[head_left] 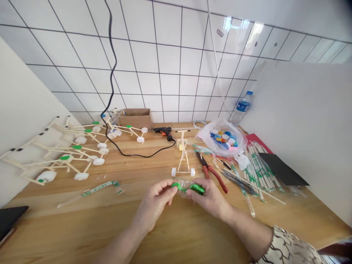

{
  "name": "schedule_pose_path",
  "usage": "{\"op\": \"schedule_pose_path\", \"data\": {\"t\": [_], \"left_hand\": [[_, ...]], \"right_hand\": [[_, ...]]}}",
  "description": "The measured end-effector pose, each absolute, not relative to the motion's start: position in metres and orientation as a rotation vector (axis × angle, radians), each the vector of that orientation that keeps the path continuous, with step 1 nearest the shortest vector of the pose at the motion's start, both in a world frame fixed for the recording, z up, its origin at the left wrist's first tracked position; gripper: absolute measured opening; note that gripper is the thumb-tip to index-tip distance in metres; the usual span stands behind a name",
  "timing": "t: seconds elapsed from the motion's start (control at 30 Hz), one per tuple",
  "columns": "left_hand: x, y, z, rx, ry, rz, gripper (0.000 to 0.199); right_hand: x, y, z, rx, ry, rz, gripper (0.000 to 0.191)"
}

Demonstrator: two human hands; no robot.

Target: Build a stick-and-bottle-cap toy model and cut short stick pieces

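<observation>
Wall [167, 58] of glossy white square tiles, dark grid lines; below it a smooth wood-grain table [68, 231]. Far left: one flat dark object [12, 220], cut off by the view. Behind it, several spindly models [85, 157] of pale sticks, with white disc wheels and flat green patches; they overlap too much for a sure count. Near them, one crumpled clear wrapper [101, 188] printed green. Single black cord [137, 156] curves down to one glue gun [165, 131], dark body, orange trigger; one open brown cardboard box [136, 121] just left of it.

Left hand [154, 200]: thumb and fingers pinched on the left end of one shiny green piece [197, 189] with crinkled clear film at its middle. Piece sits between the two hands, near table centre. One stick-built model [183, 143] stands just beyond, two white wheels [173, 172] at its near end. Right hand [211, 198]: fingers closed round the piece's right end; patterned sleeve [286, 247] behind.

Rightward: one red-handled pliers [208, 169]; one thin plastic bag [239, 137] of many round coloured caps [224, 138]; one dark-bladed snips [239, 181]; one clear bottle [242, 106], blue cap; many green-printed wrapped sticks [258, 168]; one red sheet [257, 140], one matt black sheet [284, 169].
</observation>
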State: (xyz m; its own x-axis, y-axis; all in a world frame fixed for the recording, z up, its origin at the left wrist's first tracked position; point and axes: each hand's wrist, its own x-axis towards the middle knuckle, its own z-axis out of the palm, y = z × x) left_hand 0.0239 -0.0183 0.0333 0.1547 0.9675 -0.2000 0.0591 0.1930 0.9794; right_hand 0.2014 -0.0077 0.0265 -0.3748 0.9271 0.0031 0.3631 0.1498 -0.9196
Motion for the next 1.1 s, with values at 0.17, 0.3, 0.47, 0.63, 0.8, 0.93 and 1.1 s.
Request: {"op": "schedule_pose_path", "data": {"t": [0.17, 0.3, 0.47, 0.63, 0.8, 0.93, 1.1], "left_hand": [[0.027, -0.022, 0.035, 1.242, 1.269, 0.871, 0.026], [0.03, -0.024, 0.036, 1.255, 1.207, 0.918, 0.021], [0.034, -0.025, 0.035, 1.161, 1.206, 0.897, 0.024], [0.034, -0.024, 0.028, 1.01, 1.121, 0.908, 0.021], [0.026, -0.017, 0.02, 0.727, 0.941, 1.034, 0.011], [0.018, -0.011, 0.024, 0.605, 0.834, 1.151, 0.015], [0.018, -0.011, 0.028, 0.644, 0.821, 1.115, 0.022]], "right_hand": [[0.2, -0.009, 0.023, -1.226, -1.764, 1.191, 0.019], [0.196, -0.011, 0.024, -1.197, -1.686, 1.202, 0.015], [0.195, -0.013, 0.028, -1.155, -1.679, 1.212, 0.019], [0.194, -0.012, 0.03, -1.202, -1.666, 1.277, 0.022], [0.198, -0.006, 0.032, -1.292, -1.603, 1.331, 0.019], [0.205, -0.001, 0.03, -1.236, -1.516, 1.404, 0.02], [0.206, 0.0, 0.027, -1.096, -1.396, 1.536, 0.031]]}}
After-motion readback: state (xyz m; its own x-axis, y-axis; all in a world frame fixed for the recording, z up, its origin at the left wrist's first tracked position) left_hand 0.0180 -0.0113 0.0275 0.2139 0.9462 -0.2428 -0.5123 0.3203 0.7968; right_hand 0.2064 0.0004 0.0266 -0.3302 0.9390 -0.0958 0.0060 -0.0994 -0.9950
